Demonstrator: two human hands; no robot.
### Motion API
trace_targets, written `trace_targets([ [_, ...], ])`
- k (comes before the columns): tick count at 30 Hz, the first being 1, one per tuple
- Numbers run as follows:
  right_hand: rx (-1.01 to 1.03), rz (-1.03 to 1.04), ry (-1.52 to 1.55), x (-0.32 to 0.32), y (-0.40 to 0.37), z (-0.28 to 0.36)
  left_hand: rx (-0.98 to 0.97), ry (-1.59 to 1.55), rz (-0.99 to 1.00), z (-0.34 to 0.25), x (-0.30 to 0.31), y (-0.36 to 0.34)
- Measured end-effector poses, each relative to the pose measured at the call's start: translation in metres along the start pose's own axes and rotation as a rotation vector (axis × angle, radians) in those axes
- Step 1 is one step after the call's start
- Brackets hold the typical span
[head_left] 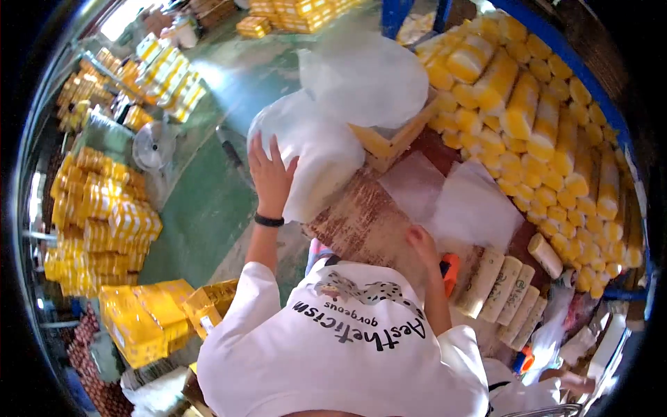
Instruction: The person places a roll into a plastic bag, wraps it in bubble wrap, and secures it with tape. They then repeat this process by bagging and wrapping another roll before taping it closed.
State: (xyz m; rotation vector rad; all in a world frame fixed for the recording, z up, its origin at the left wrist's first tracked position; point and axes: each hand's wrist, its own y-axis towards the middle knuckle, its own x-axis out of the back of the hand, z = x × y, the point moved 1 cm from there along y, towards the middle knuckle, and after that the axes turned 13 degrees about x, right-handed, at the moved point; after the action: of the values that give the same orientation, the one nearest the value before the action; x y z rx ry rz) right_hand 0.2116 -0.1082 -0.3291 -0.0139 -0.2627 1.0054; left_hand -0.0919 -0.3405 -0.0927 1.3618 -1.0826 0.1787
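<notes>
My left hand (272,172), with a black band at the wrist, has its fingers spread over a translucent white sheet (323,149) that bulges at the table's left edge. Behind it, another white sheet (368,80) lies over an open cardboard box (396,147). My right hand (422,244) is above the brown worn tabletop (368,219), blurred, its fingers not clearly seen. Close beside my right wrist is an orange tool (450,273), perhaps a tape dispenser. Flat whitish sheets (476,205) lie beyond the right hand.
Several wrapped rolls (497,288) with writing lie at right. Yellow-and-white bundles (528,111) are piled high behind them. Yellow taped boxes (146,320) stand at lower left, with more stacks (104,215) beyond. A fan (153,146) stands on the green floor. Another person's hand (573,382) shows at lower right.
</notes>
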Motion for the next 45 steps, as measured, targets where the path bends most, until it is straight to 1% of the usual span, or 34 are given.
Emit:
trace_targets([
  [2,0.107,0.048,-0.017,-0.03,0.022,0.008,0.192,0.039,0.127,0.027,-0.015,-0.01],
  [3,0.134,0.102,-0.033,-0.044,0.025,0.033,0.284,-0.094,0.25,0.037,-0.023,-0.018],
  [4,0.16,0.156,-0.05,-0.056,0.019,0.076,0.375,-0.232,0.372,0.045,-0.024,-0.025],
  [5,0.188,0.207,-0.067,-0.068,0.02,0.105,0.197,-0.29,0.252,0.034,-0.006,-0.03],
  [6,0.245,0.181,0.139,-0.081,0.026,0.118,0.103,-0.468,0.257,0.026,0.003,-0.037],
  [8,0.333,0.132,0.553,-0.099,0.032,0.134,-0.159,-0.791,0.532,0.005,0.033,-0.054],
  [9,0.212,0.104,0.905,-0.102,0.045,0.127,-0.248,-1.048,0.683,-0.016,0.051,-0.057],
  [11,0.099,0.181,1.192,-0.101,0.041,0.149,-0.372,-1.107,0.838,-0.047,0.072,-0.078],
  [12,0.028,0.212,1.328,-0.1,0.038,0.161,-0.633,-1.129,0.91,-0.049,0.069,-0.084],
  [14,0.007,0.033,0.835,-0.087,0.041,0.171,-0.537,-1.27,1.09,-0.043,0.045,-0.099],
  [15,-0.139,0.126,0.941,-0.077,0.048,0.129,-0.154,-1.411,1.276,-0.036,0.027,-0.1],
  [16,-0.14,0.034,0.863,-0.079,0.037,0.134,0.255,-1.521,1.429,-0.028,0.01,-0.1],
  [17,-0.137,-0.055,0.789,-0.082,0.021,0.149,0.317,-1.509,1.24,-0.027,-0.003,-0.1],
  [18,-0.127,-0.142,0.724,-0.087,0.005,0.172,-0.008,-1.337,0.905,-0.035,0.0,-0.089],
  [19,0.176,-0.166,0.291,-0.089,-0.02,0.195,-0.303,-1.128,0.573,-0.046,0.007,-0.081],
  [20,0.287,-0.191,0.132,-0.09,-0.036,0.201,-0.333,-1.07,0.663,-0.056,0.014,-0.083],
  [21,0.273,-0.209,0.101,-0.087,-0.04,0.196,-0.356,-1.011,0.752,-0.065,0.02,-0.092],
  [23,0.168,-0.258,0.081,-0.074,-0.039,0.167,-0.187,-1.045,0.957,-0.071,0.005,-0.124],
  [26,-0.037,-0.285,0.067,-0.039,-0.031,0.11,-0.145,-1.11,1.345,-0.067,-0.024,-0.127],
  [28,-0.001,-0.252,0.044,-0.015,-0.034,0.067,-0.135,-1.241,1.283,-0.063,-0.035,-0.139],
  [29,0.02,-0.231,0.028,-0.008,-0.031,0.06,-0.126,-1.308,1.244,-0.063,-0.036,-0.143],
  [31,0.248,-0.457,-0.15,-0.008,-0.035,0.079,-0.089,-1.34,1.298,-0.066,-0.013,-0.139],
  [32,0.361,-0.57,-0.234,-0.013,-0.046,0.099,-0.068,-1.355,1.328,-0.069,0.001,-0.139],
  [33,0.457,-0.597,-0.193,-0.019,-0.059,0.136,-0.204,-1.391,1.155,-0.078,0.008,-0.146],
  [34,0.553,-0.624,-0.149,-0.025,-0.073,0.19,-0.337,-1.415,0.979,-0.088,0.015,-0.153],
  [35,0.65,-0.651,-0.102,-0.031,-0.086,0.234,-0.448,-1.426,0.909,-0.099,0.039,-0.155],
  [36,0.729,-0.554,-0.011,-0.037,-0.097,0.262,-0.558,-1.435,0.837,-0.109,0.058,-0.159],
  [38,0.873,-0.349,0.169,-0.043,-0.117,0.306,-0.505,-1.23,1.205,-0.114,0.061,-0.198],
  [41,1.267,0.022,0.066,-0.043,-0.144,0.388,-0.552,-0.739,1.395,-0.111,0.057,-0.237],
  [43,1.495,0.329,0.088,-0.033,-0.146,0.431,-0.341,-1.124,1.328,-0.097,0.069,-0.235],
  [44,1.563,0.347,0.162,-0.033,-0.149,0.447,-0.229,-1.31,1.292,-0.093,0.075,-0.238],
  [45,1.623,0.346,0.239,-0.036,-0.155,0.464,-0.262,-1.359,1.256,-0.084,0.05,-0.253],
])
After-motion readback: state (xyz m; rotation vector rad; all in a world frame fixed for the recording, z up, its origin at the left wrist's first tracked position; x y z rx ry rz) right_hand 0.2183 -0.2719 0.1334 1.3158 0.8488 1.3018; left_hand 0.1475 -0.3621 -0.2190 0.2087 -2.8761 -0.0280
